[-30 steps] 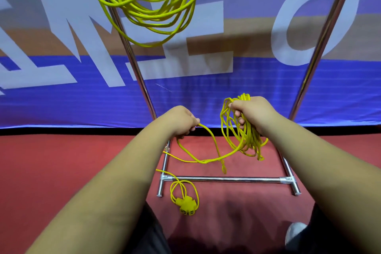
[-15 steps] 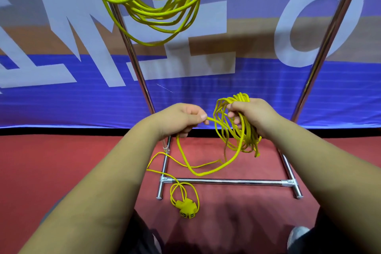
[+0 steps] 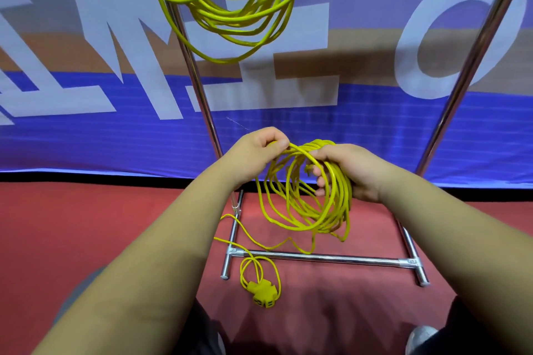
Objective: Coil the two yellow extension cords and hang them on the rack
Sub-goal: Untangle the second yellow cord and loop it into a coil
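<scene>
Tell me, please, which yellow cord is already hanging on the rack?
The coil at the top, hanging by the rack's left pole. The other cord is gripped by the left hand and right hand, its socket end on the floor.

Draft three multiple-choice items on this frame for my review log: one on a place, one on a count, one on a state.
1. Where does the yellow multi-outlet socket block lie?
A. on the red floor by the chrome rack's base bar
B. on a table
C. hung on a top rail

2. How many hanging yellow cord coils show at the top of the view?
A. none
B. one
C. three

3. What is the right hand doing?
A. hanging idle
B. gripping the part-wound yellow cord coil
C. pressing the floor

Answers:
1 A, the block sits on the floor just in front of the bar.
2 B, a single coil hangs there.
3 B, its fingers curl through the loops.
</scene>
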{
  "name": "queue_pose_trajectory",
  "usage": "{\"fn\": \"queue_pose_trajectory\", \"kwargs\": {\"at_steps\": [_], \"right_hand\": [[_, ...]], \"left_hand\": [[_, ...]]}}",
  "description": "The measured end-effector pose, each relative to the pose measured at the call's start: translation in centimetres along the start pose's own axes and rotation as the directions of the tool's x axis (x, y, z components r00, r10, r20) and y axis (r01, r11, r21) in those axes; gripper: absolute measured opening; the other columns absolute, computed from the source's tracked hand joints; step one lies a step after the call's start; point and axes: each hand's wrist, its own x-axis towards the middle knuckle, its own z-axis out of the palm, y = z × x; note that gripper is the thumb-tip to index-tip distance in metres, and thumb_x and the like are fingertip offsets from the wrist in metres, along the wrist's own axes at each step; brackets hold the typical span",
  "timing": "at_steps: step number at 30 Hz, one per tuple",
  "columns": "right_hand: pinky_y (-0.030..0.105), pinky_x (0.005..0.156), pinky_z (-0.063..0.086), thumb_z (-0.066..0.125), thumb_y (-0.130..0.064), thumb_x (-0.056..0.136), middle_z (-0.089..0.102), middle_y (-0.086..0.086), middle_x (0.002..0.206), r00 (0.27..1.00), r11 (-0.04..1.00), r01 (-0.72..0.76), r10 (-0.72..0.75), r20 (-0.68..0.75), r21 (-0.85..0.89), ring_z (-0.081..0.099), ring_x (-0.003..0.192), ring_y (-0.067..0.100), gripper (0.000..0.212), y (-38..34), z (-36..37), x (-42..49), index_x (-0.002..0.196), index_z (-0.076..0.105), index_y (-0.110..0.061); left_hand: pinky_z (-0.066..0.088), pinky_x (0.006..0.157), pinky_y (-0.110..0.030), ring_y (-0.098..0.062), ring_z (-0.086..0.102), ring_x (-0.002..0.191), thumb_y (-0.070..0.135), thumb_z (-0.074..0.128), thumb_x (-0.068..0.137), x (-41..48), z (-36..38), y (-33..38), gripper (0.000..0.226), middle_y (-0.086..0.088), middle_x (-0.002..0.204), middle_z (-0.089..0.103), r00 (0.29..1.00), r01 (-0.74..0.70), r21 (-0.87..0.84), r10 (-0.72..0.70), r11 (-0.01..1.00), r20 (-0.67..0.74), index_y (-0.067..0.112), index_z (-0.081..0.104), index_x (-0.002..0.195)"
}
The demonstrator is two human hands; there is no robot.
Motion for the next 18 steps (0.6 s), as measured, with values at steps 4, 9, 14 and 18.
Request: {"fn": "queue_pose_trajectory", "kwargs": {"at_steps": [4,9,14,18], "right_hand": [[0.040,0.067,0.064,0.061,-0.033,0.105,0.069,0.007,0.078,0.998,1.000,0.001,-0.001,0.068,0.010,0.071,0.066,0.021,0.027,-0.1,0.0,-0.4,0.103,0.068,-0.007],[0.055,0.091,0.063,0.065,-0.033,0.097,0.072,0.012,0.085,0.983,0.998,0.060,-0.065,0.170,0.036,0.076,0.092,0.031,0.031,-0.1,-0.6,-0.5,0.098,0.070,-0.002],[0.031,0.052,0.052,0.071,-0.039,0.093,0.054,0.009,0.064,0.990,0.993,0.112,-0.107,0.094,-0.046,0.052,0.052,0.016,0.034,-0.3,-0.9,-0.3,0.082,0.075,-0.008],[0.023,0.042,0.041,0.068,-0.029,0.102,0.058,0.002,0.077,0.989,0.991,0.136,-0.137,0.059,0.018,0.046,0.051,0.008,0.022,-0.5,-1.1,-0.1,0.085,0.069,-0.015]], "left_hand": [[0.037,0.062,-0.027,-0.010,0.040,0.066,0.040,0.051,0.106,0.6,1.0,0.7,0.024,0.010,0.072,0.049,0.994,0.012,-0.151,-0.028,0.988,-0.105,0.028,0.064,0.089],[0.038,0.063,-0.033,-0.010,0.042,0.062,0.046,0.041,0.108,1.2,1.4,0.7,0.034,0.006,0.073,0.051,0.944,0.110,-0.331,-0.202,0.937,-0.259,0.024,0.061,0.093],[0.049,0.078,-0.034,-0.016,0.061,0.084,0.039,0.043,0.108,1.3,1.0,-0.5,0.031,0.007,0.096,0.070,0.952,0.196,0.003,-0.190,0.981,-0.240,0.022,0.068,0.101],[0.045,0.101,-0.026,-0.012,0.057,0.124,0.006,0.051,0.098,0.6,1.6,0.1,0.046,0.003,0.138,0.057,0.995,0.065,0.165,-0.052,0.984,-0.085,0.021,0.059,0.140]]}}
